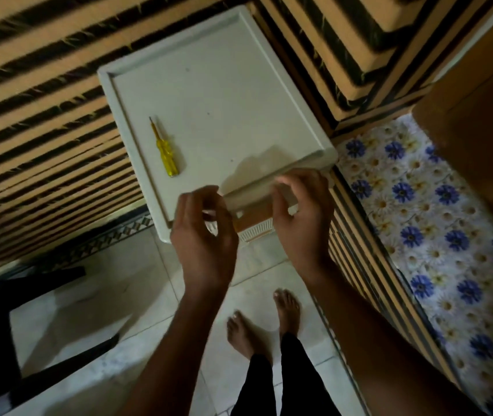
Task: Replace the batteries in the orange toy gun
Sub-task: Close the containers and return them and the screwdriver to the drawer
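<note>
No orange toy gun or batteries are in view. A yellow screwdriver (165, 151) lies on the left part of a white plastic table (218, 94), seen from above. My left hand (203, 235) hovers at the table's front edge with fingers loosely curled, and I see nothing in it. My right hand (302, 217) is at the front right part of the rim, its fingertips curled over the edge. Blur hides whether it grips the rim.
Striped orange-and-black walls or furniture (44, 115) close in on the left and behind the table. A floral blue-and-white covered surface (425, 223) lies to the right beside a brown panel (479, 130). My bare feet (266, 322) stand on pale floor tiles, with a dark chair (14, 325) at left.
</note>
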A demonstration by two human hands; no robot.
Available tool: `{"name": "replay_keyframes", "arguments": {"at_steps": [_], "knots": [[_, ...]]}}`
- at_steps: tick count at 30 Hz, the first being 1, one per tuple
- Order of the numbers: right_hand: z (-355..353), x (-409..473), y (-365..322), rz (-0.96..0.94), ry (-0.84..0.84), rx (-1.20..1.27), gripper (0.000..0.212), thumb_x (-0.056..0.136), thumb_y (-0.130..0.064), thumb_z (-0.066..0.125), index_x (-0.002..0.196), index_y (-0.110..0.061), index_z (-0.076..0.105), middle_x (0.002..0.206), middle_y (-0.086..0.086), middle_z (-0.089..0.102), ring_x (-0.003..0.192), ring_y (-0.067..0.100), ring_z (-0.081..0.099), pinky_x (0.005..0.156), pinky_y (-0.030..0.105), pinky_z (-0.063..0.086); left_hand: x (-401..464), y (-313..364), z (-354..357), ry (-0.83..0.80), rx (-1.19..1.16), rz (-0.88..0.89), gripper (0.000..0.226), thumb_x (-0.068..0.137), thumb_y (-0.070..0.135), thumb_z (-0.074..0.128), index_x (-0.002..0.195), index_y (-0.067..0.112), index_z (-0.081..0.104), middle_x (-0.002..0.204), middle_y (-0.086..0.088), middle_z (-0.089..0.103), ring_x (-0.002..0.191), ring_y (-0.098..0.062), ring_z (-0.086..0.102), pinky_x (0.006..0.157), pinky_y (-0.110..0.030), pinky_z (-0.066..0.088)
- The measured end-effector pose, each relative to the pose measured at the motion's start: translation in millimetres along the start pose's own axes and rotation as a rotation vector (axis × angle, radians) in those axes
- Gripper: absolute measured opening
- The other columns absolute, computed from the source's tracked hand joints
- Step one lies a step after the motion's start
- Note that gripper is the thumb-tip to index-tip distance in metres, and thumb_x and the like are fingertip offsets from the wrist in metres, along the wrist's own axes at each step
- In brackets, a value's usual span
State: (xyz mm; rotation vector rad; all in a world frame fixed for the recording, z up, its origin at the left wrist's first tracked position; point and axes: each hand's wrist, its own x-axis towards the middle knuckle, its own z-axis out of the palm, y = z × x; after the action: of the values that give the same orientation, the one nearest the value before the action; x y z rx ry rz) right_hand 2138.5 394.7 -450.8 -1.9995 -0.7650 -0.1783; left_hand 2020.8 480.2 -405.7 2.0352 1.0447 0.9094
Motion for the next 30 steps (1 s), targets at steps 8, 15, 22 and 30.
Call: {"name": "replay_keyframes", "arguments": {"at_steps": [8, 15, 22, 30], "knots": [[20.3, 6.0, 10.8, -0.181, -0.012, -0.02, 0.015, 0.099, -0.007, 0.065, 0.1, 0.003, 0.077, 0.11, 0.016, 0.069, 0.103, 0.033, 0.065, 0.089, 0.046, 0.053, 85.8, -33.0, -4.4, 0.152, 0.248, -0.093, 0.03, 0.088, 0.012, 0.063, 0.115, -0.002, 0.064, 0.115, -0.021, 0.057, 0.096, -0.033, 0.06, 0.079, -0.04, 0.053], [20.2, 3.0, 18.8, -0.232, -0.044, 0.024, 0.017, 0.099, -0.002, 0.064, 0.106, 0.008, 0.075, 0.112, 0.019, 0.07, 0.109, 0.035, 0.064, 0.093, 0.049, 0.053, 112.7, -35.6, -2.8, -0.004, 0.382, -0.332, 0.029, 0.102, 0.016, 0.058, 0.123, -0.004, 0.056, 0.131, -0.022, 0.057, 0.119, -0.033, 0.051, 0.078, -0.014, 0.021], [12.4, -0.2, 28.0, -0.26, -0.147, 0.053, 0.027, 0.099, 0.0, 0.065, 0.123, 0.009, 0.069, 0.128, 0.022, 0.067, 0.127, 0.036, 0.059, 0.104, 0.053, 0.049, 56.6, -16.4, -10.3, -0.09, 0.292, -0.297, 0.03, 0.105, 0.022, 0.061, 0.127, 0.005, 0.069, 0.115, -0.006, 0.069, 0.08, -0.009, 0.063, 0.072, -0.017, 0.056], [-4.8, 2.1, 43.7, -0.426, -0.322, -0.13, 0.045, 0.097, 0.015, 0.05, 0.141, 0.008, 0.055, 0.148, 0.021, 0.054, 0.145, 0.036, 0.043, 0.115, 0.054, 0.038, -99.8, -23.3, -4.7, -0.24, -0.003, -0.284, 0.014, 0.101, 0.015, 0.066, 0.115, 0.015, 0.068, 0.102, 0.002, 0.056, 0.076, -0.014, 0.061, 0.058, -0.023, 0.05]]}}
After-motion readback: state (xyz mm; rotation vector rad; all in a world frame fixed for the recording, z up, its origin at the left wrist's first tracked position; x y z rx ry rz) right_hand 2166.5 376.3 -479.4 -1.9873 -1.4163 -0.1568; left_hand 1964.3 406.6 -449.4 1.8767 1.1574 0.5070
